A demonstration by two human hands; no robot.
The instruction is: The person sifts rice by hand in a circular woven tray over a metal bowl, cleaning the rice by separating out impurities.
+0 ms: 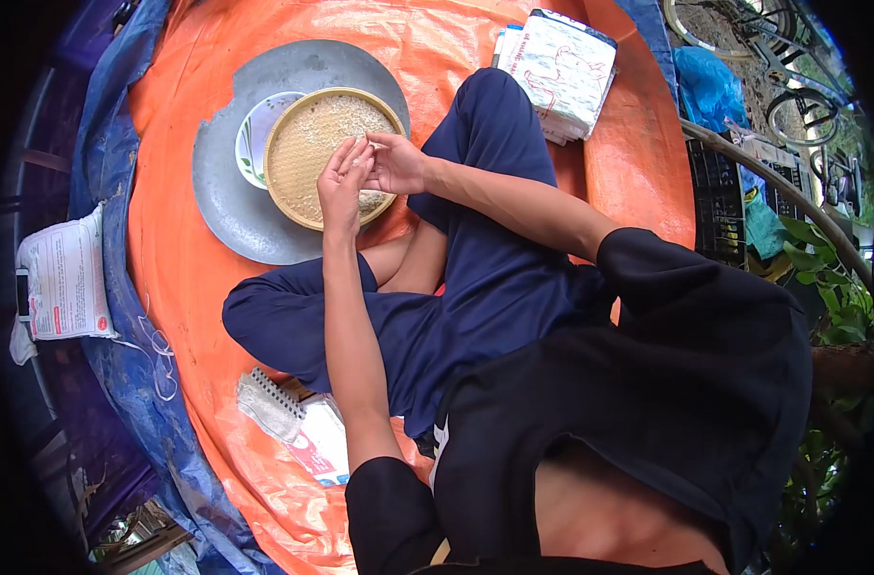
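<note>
A round woven bamboo sieve (288, 158) with pale grain spread in it rests tilted on a white bowl (248, 144) with a green leaf pattern. Both are on a large round grey metal tray (221, 182). Over the right part of the sieve my two hands meet. My left hand (343, 187) has its fingers bent and pressed together against the other hand. My right hand (398, 165) is cupped with its palm up, the thumb along the top. Small white bits show between the fingers, too small to name.
Orange tarp (437, 38) covers the ground, edged by a blue tarp (121, 125). A stack of printed bags (566, 72) lies beyond my knee. A spiral notebook (272, 402) and papers lie near my left arm. A white printed sack (68, 278) stands left; black crates (715, 206) stand right.
</note>
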